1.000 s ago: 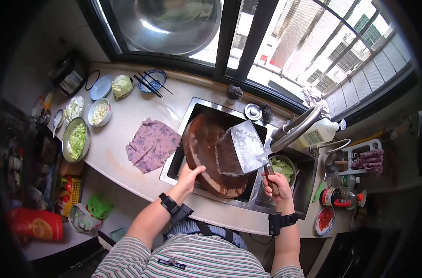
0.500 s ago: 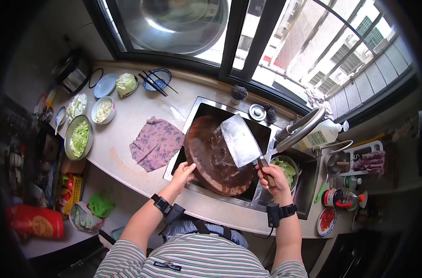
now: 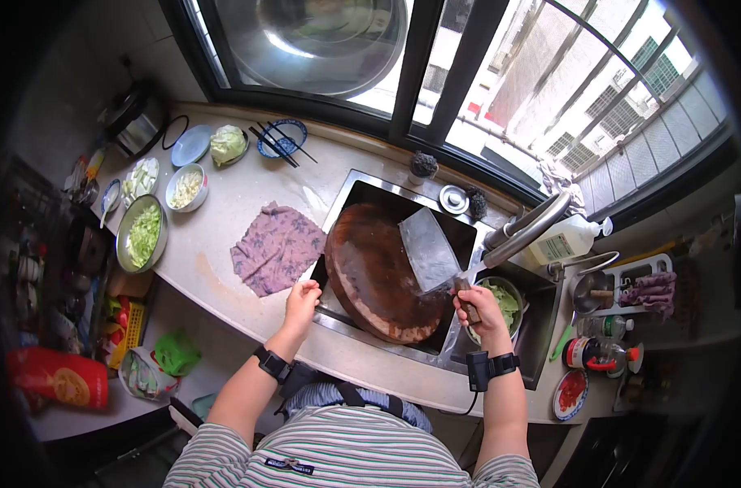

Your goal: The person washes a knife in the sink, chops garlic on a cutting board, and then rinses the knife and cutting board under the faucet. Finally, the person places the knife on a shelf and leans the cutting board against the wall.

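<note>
In my right hand point(image 3: 478, 310) is the wooden handle of a cleaver point(image 3: 430, 250), gripped with closed fingers. Its broad metal blade slants up and left over a thick round wooden chopping board point(image 3: 378, 268). The board rests tilted in the sink point(image 3: 335, 311), wet and dark on its face. My left hand point(image 3: 302, 303) is just left of the board, apart from it, with the fingers curled in and nothing visible in them. A purple patterned cloth point(image 3: 277, 248) lies on the counter beyond that hand.
The faucet point(image 3: 529, 236) arches over the right basin, where a bowl of green leaves point(image 3: 509, 305) sits. Bowls of chopped cabbage point(image 3: 142, 236) and minced garlic point(image 3: 186, 189) stand at left. Chopsticks lie across a blue bowl point(image 3: 282, 138). Bottles and a red-topped plate point(image 3: 570, 395) are at right.
My left hand has let go of the board's edge and moved left, its fingers now curled. The cleaver blade has tilted slightly; my right hand keeps its grip.
</note>
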{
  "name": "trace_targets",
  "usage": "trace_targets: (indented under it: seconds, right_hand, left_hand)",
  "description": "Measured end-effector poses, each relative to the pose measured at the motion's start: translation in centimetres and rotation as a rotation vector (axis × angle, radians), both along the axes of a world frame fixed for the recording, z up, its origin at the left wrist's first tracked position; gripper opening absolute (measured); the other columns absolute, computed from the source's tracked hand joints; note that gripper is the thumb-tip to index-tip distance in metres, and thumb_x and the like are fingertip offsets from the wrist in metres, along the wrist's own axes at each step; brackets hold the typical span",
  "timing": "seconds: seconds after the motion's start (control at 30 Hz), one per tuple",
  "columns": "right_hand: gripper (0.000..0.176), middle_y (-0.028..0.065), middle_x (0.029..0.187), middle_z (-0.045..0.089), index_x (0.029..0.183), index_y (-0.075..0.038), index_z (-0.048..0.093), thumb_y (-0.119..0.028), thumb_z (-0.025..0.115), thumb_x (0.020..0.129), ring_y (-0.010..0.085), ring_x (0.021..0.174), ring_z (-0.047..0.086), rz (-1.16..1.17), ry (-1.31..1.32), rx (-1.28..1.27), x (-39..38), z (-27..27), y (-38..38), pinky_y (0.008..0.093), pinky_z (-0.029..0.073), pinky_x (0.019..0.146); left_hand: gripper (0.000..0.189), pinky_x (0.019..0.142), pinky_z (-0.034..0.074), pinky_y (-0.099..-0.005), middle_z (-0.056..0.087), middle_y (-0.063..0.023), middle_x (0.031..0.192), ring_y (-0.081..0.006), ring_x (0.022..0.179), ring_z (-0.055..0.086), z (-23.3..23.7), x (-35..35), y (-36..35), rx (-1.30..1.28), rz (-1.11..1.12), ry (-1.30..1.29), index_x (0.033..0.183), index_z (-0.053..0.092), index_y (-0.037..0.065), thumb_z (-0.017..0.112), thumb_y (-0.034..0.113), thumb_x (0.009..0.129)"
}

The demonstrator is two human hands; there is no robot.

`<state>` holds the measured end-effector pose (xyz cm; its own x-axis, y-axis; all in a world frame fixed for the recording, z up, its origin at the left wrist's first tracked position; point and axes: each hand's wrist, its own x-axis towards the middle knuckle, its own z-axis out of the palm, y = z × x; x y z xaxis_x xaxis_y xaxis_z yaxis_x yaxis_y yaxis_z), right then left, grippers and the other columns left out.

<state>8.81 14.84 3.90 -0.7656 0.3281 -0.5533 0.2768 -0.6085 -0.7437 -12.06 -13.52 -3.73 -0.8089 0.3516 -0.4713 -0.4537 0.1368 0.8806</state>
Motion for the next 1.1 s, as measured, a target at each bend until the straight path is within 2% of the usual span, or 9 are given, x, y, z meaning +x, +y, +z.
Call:
trace_targets:
  seconds: [0.27,0.4,0.5,0.77,0.83,0.9,1.03,1.07,1.1]
  right_hand:
    - [0.016,0.0068,0.066,0.053,0.092,0.001,0.051,-0.007,0.055,0.078,0.0118,0.049,0.050,0.070,-0.030,-0.037,0.6,0.0,-0.6,0.0238,0.042,0.039]
    - [0.015,0.0034,0.064,0.047,0.093,-0.003,0.048,-0.011,0.052,0.082,0.0098,0.046,0.038,0.072,0.021,-0.377,-0.9,-4.1,-5.2,0.0218,0.030,0.038]
    - [0.016,0.0021,0.064,0.047,0.092,-0.004,0.048,-0.019,0.050,0.086,0.0088,0.046,0.038,-0.003,-0.059,-0.350,-0.4,-7.3,-6.2,0.0196,0.029,0.038]
    - [0.018,0.0056,0.057,0.049,0.075,-0.003,0.049,-0.019,0.055,0.081,0.0149,0.042,0.049,-0.213,-0.420,0.284,0.0,-11.6,-1.8,0.0291,0.039,0.034]
    - [0.021,0.0065,0.055,0.050,0.077,-0.001,0.048,-0.020,0.055,0.080,0.0160,0.040,0.050,0.033,-0.555,0.716,-1.3,-10.8,-2.8,0.0293,0.040,0.035]
    - [0.028,0.0138,0.058,0.055,0.080,0.005,0.050,-0.022,0.057,0.078,0.0235,0.042,0.054,0.029,-0.458,1.109,-1.7,-15.3,-3.9,0.0348,0.043,0.040]
    - [0.029,0.0135,0.060,0.056,0.084,0.004,0.052,-0.024,0.058,0.079,0.0211,0.048,0.057,0.098,-0.155,1.287,-3.7,-10.4,-7.3,0.0333,0.044,0.042]
    - [0.023,0.0083,0.060,0.053,0.084,-0.001,0.051,-0.023,0.055,0.082,0.0154,0.048,0.053,0.143,-0.187,0.953,-4.4,-9.3,-7.5,0.0298,0.040,0.039]
    - [0.023,0.0083,0.060,0.053,0.084,-0.001,0.051,-0.023,0.055,0.082,0.0154,0.048,0.053,0.143,-0.188,0.954,-4.7,-8.0,-7.2,0.0298,0.040,0.039]
  left_hand:
    - [0.022,0.075,0.043,-0.0264,0.052,-0.0072,0.102,-0.0160,0.091,0.053,0.1,0.6,0.4,-0.013,-0.067,-0.006,0.104,0.047,0.004,0.048,0.012,0.084]
    - [0.022,0.075,0.043,-0.0267,0.052,-0.0073,0.102,-0.0162,0.091,0.053,-0.1,0.9,1.0,-0.036,-0.073,-0.021,0.104,0.047,0.004,0.048,0.012,0.084]
    - [0.024,0.068,0.043,-0.0234,0.053,-0.0062,0.095,-0.0137,0.084,0.053,0.1,1.1,0.8,0.004,-0.013,-0.052,0.101,0.048,0.002,0.053,0.005,0.078]
    - [0.023,0.075,0.044,-0.0291,0.051,-0.0079,0.101,-0.0172,0.090,0.054,0.1,0.9,-0.9,-0.035,-0.043,-0.055,0.105,0.046,0.003,0.048,0.010,0.083]
    - [0.022,0.075,0.044,-0.0291,0.051,-0.0078,0.101,-0.0172,0.090,0.054,0.0,0.9,-1.2,-0.032,-0.039,-0.053,0.104,0.046,0.003,0.048,0.010,0.083]
    - [0.022,0.075,0.044,-0.0291,0.051,-0.0077,0.101,-0.0173,0.090,0.054,-0.1,1.1,-1.3,-0.024,-0.039,-0.053,0.104,0.046,0.004,0.048,0.010,0.083]
    - [0.022,0.073,0.043,-0.0270,0.052,-0.0080,0.101,-0.0166,0.088,0.054,-0.2,1.1,-1.3,-0.049,-0.034,-0.085,0.104,0.046,0.003,0.048,0.010,0.083]
    - [0.024,0.071,0.043,-0.0256,0.053,-0.0082,0.100,-0.0157,0.087,0.054,-0.3,1.1,-1.4,-0.050,-0.023,-0.091,0.105,0.046,0.002,0.048,0.010,0.083]
    - [0.024,0.071,0.043,-0.0256,0.053,-0.0082,0.100,-0.0157,0.087,0.054,-0.3,1.1,-1.5,-0.050,-0.023,-0.091,0.105,0.046,0.002,0.048,0.010,0.083]
